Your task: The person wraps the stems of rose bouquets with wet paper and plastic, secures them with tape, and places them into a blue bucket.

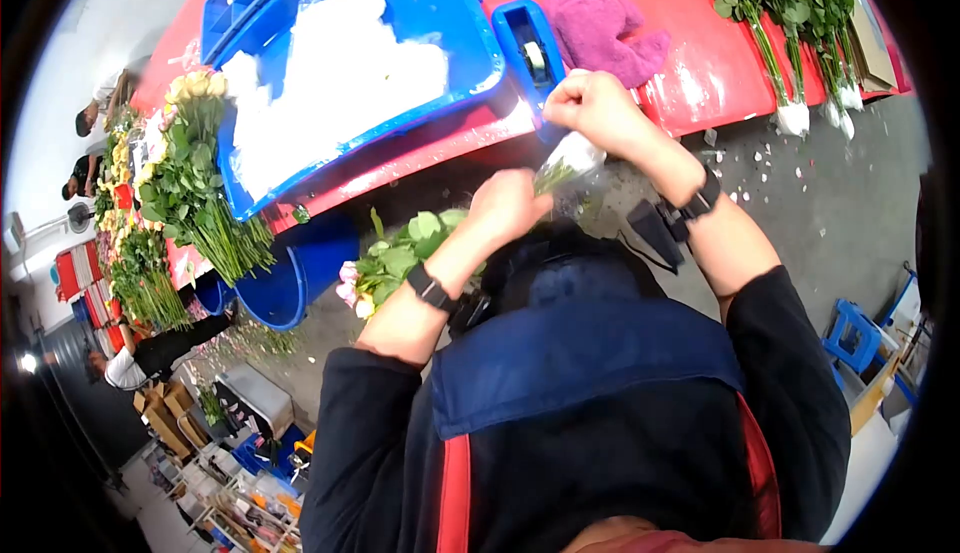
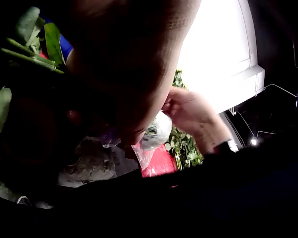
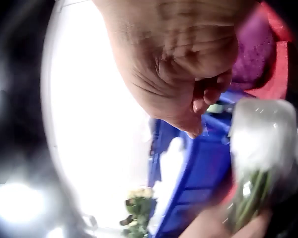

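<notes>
The left hand point(image 1: 505, 205) grips a rose bunch by its stems, near ends covered in white material and clear plastic point(image 1: 578, 156). Its leaves and pale pink blooms point(image 1: 400, 253) hang on the far side of the left forearm. In the right wrist view the wrapped ends point(image 3: 265, 134) rise from the left hand's fingers. The right hand point(image 1: 600, 111), thumb and fingers curled together, hovers by the blue tape dispenser point(image 1: 528, 48), above the wrapped ends. Whether something thin is between its fingertips cannot be seen. The left wrist view is dark, with the right hand point(image 2: 196, 116) beyond the wrapping.
On the red table point(image 1: 700, 53) lie a blue tray point(image 1: 470, 13) of white material, a purple cloth point(image 1: 600, 23) and leafy bunches with wrapped ends point(image 1: 790, 118). More roses point(image 1: 190, 153) stand left, above blue buckets point(image 1: 275, 288). Other people are in the left background.
</notes>
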A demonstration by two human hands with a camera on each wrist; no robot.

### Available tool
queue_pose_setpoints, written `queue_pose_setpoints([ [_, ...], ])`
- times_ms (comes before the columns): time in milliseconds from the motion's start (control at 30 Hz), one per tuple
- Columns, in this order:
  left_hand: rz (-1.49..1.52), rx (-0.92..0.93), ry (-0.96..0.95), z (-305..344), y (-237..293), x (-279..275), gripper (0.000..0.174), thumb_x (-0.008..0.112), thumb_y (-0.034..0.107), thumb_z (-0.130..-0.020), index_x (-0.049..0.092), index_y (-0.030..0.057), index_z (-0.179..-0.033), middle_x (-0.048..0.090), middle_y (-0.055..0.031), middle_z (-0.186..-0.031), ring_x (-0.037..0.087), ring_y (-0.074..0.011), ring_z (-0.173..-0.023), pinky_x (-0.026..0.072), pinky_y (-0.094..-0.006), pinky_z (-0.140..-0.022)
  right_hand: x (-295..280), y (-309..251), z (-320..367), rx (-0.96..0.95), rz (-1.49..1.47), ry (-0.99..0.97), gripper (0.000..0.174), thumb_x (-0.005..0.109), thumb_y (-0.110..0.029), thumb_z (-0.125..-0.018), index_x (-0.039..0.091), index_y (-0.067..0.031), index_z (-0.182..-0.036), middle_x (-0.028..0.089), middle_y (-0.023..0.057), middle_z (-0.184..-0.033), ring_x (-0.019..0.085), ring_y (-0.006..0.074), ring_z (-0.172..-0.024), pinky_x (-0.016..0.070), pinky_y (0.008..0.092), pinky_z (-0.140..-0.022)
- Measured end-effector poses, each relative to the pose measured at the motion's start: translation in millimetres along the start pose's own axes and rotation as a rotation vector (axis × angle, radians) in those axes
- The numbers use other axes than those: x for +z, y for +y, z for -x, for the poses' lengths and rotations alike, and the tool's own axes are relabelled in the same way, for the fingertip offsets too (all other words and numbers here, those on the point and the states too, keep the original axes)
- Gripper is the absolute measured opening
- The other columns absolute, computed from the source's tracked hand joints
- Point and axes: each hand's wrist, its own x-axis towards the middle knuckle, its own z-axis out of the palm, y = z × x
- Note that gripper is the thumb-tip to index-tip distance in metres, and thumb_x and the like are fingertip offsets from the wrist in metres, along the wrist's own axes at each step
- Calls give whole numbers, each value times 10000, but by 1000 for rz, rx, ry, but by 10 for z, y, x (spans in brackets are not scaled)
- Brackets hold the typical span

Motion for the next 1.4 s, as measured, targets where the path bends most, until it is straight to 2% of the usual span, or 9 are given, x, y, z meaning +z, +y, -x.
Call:
queue_pose_setpoints([
  [100,269,5,-131,-249,137,-36,396,673,360,-777,680,-20,-890,659,-244,-810,668,-367,-854,511,-427,-753,-99,-313,648,118,30,-191,160,694,-174,-763,701,-28,-827,613,134,-726,627,251,-705,490,331,-667],
  [233,598,-32,-453,-28,539,-464,206,644,238,-805,648,32,-809,542,8,-572,488,-65,-436,397,-234,-398,-82,41,1047,212,-363,-31,170,693,-42,-768,673,-27,-936,662,66,-870,636,165,-825,503,305,-767],
  [400,492,19,-243,250,713,-444,263,670,255,-794,670,-6,-820,615,-82,-626,592,-153,-542,484,-304,-544,-126,489,773,-127,-450,-30,380,728,-10,-749,613,-27,-1111,656,56,-1047,616,157,-978,494,305,-857],
  [567,288,111,-48,514,771,-385,342,665,328,-751,677,-4,-832,630,-247,-752,635,-407,-756,508,-442,-709,-180,169,345,-479,487,-4,292,679,-189,-767,628,-59,-1024,627,130,-1120,579,314,-998,455,410,-878],
  [700,158,43,74,570,720,-521,334,660,335,-749,671,6,-809,634,-235,-739,643,-399,-759,513,-459,-720,131,591,651,-388,24,50,181,700,-139,-738,646,-87,-903,643,71,-910,605,259,-888,482,385,-781],
  [867,-99,-102,359,300,435,-496,312,635,325,-767,665,15,-795,640,-233,-730,656,-379,-753,519,-459,-698,317,361,621,-689,463,-137,132,669,-128,-720,671,-65,-835,635,45,-807,595,258,-882,480,345,-745],
  [1000,-305,-245,415,254,9,-348,274,633,300,-770,656,28,-786,651,-201,-713,665,-358,-725,531,-445,-640,306,-162,577,137,-616,-546,159,608,-126,-801,697,-9,-739,675,64,-728,570,133,-660,450,281,-634],
  [1200,-254,-41,373,445,-63,-212,226,658,285,-753,644,62,-784,642,-164,-689,662,-321,-690,532,-440,-608,213,-687,7,752,-944,-633,221,590,-169,-902,645,32,-976,709,112,-862,618,98,-599,427,191,-456],
  [1400,-103,-116,46,819,318,-694,280,678,304,-750,675,28,-794,665,-194,-791,672,-307,-816,534,-420,-740,48,-749,-518,245,-368,-962,417,582,-30,-829,551,90,-1227,705,119,-982,607,90,-549,445,198,-460],
])
